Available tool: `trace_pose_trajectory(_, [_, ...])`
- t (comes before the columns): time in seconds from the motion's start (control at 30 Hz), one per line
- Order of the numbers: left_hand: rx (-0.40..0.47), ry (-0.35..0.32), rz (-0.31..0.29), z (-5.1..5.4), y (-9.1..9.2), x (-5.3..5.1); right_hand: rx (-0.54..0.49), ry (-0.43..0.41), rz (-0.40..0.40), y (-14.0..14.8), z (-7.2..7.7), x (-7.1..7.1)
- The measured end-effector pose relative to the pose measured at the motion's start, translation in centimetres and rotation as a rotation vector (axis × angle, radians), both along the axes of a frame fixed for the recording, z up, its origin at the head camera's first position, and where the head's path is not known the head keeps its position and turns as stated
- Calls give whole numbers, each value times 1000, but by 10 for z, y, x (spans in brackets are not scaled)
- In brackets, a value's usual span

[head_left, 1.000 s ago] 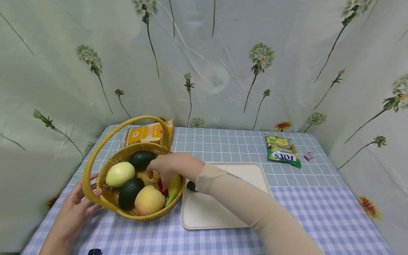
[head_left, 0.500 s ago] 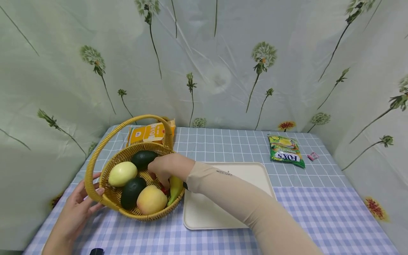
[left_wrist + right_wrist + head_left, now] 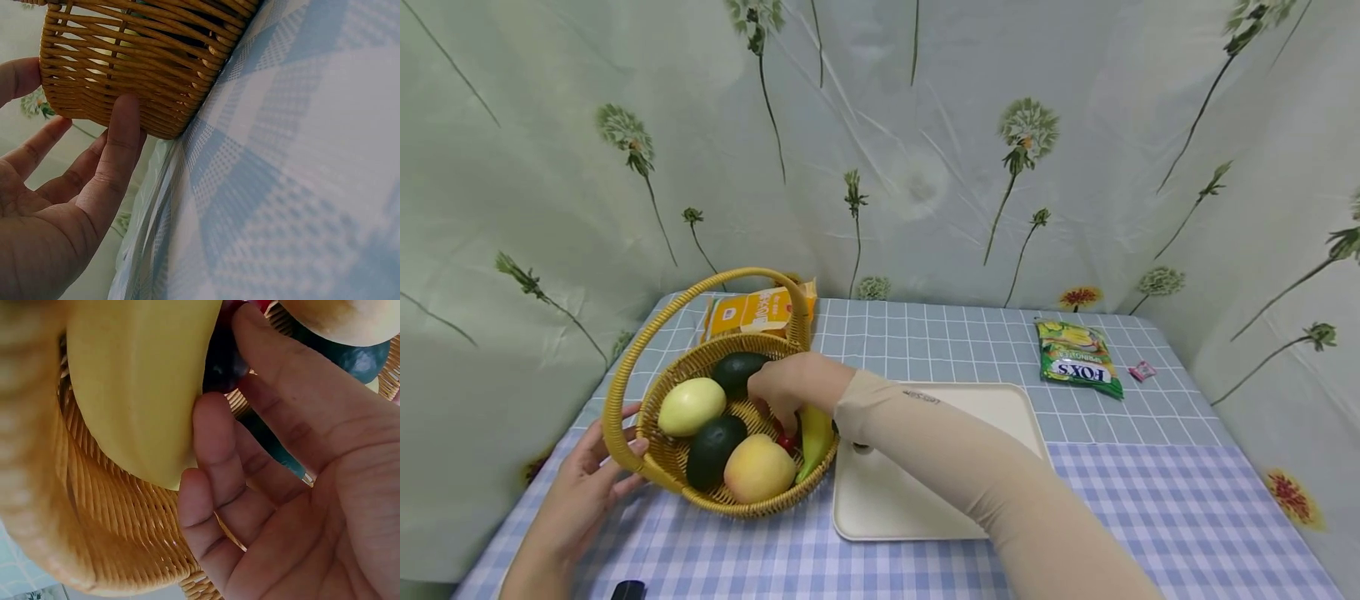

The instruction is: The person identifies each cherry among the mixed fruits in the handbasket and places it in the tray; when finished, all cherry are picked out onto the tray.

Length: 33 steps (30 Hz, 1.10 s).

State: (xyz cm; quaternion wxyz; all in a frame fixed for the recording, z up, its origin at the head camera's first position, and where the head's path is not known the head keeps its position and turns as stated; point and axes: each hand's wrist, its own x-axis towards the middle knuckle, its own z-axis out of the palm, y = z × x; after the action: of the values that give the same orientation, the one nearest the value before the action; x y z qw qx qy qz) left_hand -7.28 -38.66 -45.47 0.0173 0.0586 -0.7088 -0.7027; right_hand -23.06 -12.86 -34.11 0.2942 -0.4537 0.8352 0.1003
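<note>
The head view looks forward and down from the near side, taking in most of the table (image 3: 737, 558) and the curtain (image 3: 925, 125) beyond. The left wrist view sits low and tilted, close to the basket's (image 3: 169, 69) left wall. The right wrist view peers closely into its right side; head and right wrist views share the banana (image 3: 137, 381).

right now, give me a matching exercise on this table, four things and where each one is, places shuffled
Things
1. left hand
2. green FOX'S packet
3. right hand
4. pale tray

Places
A. inside the basket
B. partly hidden beneath the beige sleeve
C. touching the basket's outer wall
D. beside a small pink wrapper

Pairs: 1-C, 2-D, 3-A, 4-B
</note>
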Motion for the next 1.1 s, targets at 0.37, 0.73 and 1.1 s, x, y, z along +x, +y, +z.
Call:
trace_pose_trajectory(0.37, [-22,-29,8,1,0,1,42,-30,-37,-8,3,-1])
trace_pose_trajectory(0.73, [-38,-40,16,3,1,1,17,63,21,-8,-6,-2])
trace_pose_trajectory(1.1, [-49,-31,13,3,2,2,2,62,24,-7,-4,0])
